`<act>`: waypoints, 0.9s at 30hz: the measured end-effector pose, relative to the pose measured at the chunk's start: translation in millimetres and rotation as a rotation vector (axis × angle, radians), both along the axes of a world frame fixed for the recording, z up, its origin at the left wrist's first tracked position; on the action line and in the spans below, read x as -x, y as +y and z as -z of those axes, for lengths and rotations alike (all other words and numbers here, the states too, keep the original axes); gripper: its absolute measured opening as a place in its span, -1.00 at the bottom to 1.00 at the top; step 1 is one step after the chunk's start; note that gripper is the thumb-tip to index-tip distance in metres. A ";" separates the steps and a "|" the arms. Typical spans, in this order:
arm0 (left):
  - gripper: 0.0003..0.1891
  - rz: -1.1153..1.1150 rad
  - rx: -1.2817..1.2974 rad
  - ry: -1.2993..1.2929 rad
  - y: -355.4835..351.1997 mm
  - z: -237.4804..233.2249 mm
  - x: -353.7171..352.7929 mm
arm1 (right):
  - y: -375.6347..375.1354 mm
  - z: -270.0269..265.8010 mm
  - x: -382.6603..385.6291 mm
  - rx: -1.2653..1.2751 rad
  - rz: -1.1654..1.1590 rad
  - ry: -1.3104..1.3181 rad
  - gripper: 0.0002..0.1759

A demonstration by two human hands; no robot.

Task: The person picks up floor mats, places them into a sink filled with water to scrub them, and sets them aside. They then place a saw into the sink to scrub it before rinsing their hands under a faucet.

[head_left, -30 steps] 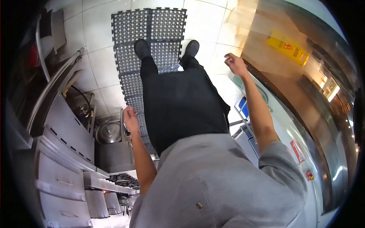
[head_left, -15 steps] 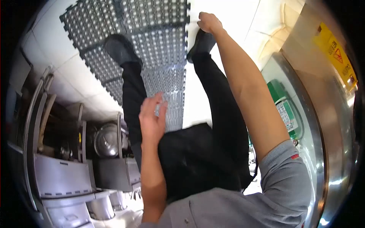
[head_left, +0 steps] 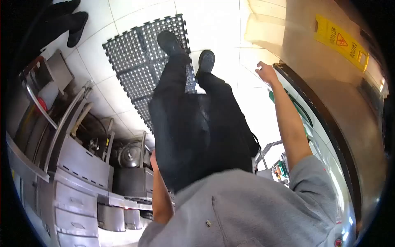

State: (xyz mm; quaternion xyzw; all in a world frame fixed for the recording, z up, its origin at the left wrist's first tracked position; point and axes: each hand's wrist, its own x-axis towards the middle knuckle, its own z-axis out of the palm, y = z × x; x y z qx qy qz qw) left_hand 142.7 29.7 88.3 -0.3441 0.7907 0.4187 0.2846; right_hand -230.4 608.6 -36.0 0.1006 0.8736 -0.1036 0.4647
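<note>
My right hand (head_left: 268, 74) is held out at the right, near the corner of a dark-edged counter (head_left: 319, 107). Its fingers are loosely bent, with a gap between the fingertips, and nothing shows in them. Low beside my left thigh is my left hand (head_left: 154, 161). Most of it is hidden behind the black apron or trousers (head_left: 197, 136), so its fingers cannot be made out. Part of a green container (head_left: 271, 96) shows behind my right forearm.
My shoes are by a black perforated floor mat (head_left: 135, 61) on white tiles. Another person's shoe (head_left: 77, 31) is at upper left. Steel kitchen equipment (head_left: 84, 158) with a round pot lid (head_left: 131, 155) lines the left. A yellow wet-floor sign (head_left: 341, 43) is at right.
My left hand has dropped from in front of my legs to beside my thigh. My right hand has swung from above my shoe towards the counter. Another person's legs have come into view.
</note>
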 end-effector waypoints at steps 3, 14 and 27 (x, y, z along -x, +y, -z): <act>-0.60 -0.624 -0.085 -0.383 -36.5 -5.6 -2.6 | 13.4 -15.9 42.6 0.086 0.105 0.000 -0.59; -0.72 -0.001 0.071 -0.176 33.9 -94.5 202.9 | 8.4 -83.3 -40.3 0.284 0.619 0.068 -0.57; -0.69 -0.037 0.208 -0.311 31.0 -124.0 245.8 | -28.4 -30.7 -35.2 0.422 0.643 0.146 -0.62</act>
